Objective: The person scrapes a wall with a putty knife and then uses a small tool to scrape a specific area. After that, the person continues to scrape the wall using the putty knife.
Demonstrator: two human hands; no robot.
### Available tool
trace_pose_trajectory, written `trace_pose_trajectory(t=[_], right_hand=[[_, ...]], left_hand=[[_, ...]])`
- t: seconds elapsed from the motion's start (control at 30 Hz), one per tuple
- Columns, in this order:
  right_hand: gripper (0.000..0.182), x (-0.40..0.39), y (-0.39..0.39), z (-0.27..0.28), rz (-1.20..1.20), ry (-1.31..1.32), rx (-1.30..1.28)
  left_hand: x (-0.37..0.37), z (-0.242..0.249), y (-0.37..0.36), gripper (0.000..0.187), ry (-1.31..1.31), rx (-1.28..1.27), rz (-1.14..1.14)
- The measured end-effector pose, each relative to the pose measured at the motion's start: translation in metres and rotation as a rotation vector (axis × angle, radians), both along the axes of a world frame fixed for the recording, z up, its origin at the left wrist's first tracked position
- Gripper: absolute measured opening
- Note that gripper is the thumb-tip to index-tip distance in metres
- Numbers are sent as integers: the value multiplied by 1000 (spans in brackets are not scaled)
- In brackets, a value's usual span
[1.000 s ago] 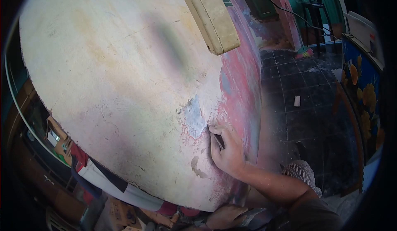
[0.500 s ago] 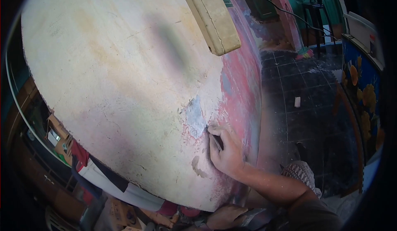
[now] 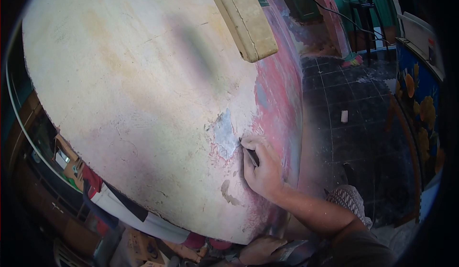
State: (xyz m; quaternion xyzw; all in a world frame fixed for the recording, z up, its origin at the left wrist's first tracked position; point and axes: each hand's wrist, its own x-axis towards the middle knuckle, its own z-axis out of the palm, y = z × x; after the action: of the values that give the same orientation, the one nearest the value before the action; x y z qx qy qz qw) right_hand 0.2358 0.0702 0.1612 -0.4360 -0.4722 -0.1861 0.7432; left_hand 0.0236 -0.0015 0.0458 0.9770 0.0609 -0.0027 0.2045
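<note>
My right hand (image 3: pixel 263 166) is closed in a pinch on a thin dark scraper-like tool (image 3: pixel 252 158). Its tip meets the wall (image 3: pixel 143 94) at the right edge of a bare blue-grey patch (image 3: pixel 224 135), where the pale paint is off. Flaked, scratched paint surrounds that patch. Below it and to the left of my wrist is a small brownish bare spot (image 3: pixel 229 194). Farther right the wall turns pink and streaked. My left hand cannot be made out in the view.
A cream box-like ledge (image 3: pixel 246 23) juts out above my hand. Dark floor tiles (image 3: pixel 354 138) lie to the right, with a small pale block (image 3: pixel 344 116) on them. A black stool (image 3: pixel 366 13) stands at the back. Clothes (image 3: pixel 129 209) and boxes show at lower left.
My right hand, with the dark tool in it, has shifted slightly upward along the right edge of the bare patch. The camera view has barely moved.
</note>
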Motion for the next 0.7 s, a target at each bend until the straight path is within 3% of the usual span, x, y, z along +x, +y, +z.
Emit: trace_pose_trajectory(t=[0.23, 0.37, 0.63, 0.7], right_hand=[[35, -2, -1, -6, -7, -45, 30], [37, -6, -4, -6, 11, -23, 19], [34, -5, 1, -2, 25, 50, -5], [33, -7, -1, -3, 9, 29, 5]], left_hand=[[-1, -4, 2, 21, -22, -23, -14], [0, -14, 24, 39, 16, -228, -164], [-9, -30, 14, 38, -102, -210, -101], [-6, -21, 13, 38, -11, -222, -101]])
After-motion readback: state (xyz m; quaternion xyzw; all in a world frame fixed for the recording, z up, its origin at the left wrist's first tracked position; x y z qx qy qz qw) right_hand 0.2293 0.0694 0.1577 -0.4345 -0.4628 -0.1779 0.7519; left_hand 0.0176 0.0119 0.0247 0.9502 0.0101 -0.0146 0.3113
